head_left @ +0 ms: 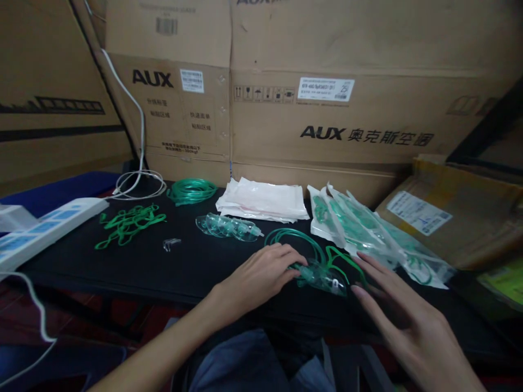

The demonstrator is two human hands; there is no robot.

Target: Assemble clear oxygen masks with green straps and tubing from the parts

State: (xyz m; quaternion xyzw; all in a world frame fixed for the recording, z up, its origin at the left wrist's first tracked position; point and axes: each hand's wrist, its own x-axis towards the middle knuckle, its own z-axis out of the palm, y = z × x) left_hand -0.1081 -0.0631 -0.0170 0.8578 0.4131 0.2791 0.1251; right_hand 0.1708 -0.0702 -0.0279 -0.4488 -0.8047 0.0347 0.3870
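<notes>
Lying beyond the clear plastic mask (321, 276): coiled tubing (192, 191), glossy white packets (263, 200); left hand (261, 272) pinches mask, right hand (412, 310) splayed.

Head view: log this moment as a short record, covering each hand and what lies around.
Left hand: pinching one end of a clear mask
Right hand: open, beside a green strap
Table left: tangled straps, power strip
Table back: coiled tube, white packets
Table right: clear-fronted bags, cardboard box
</notes>
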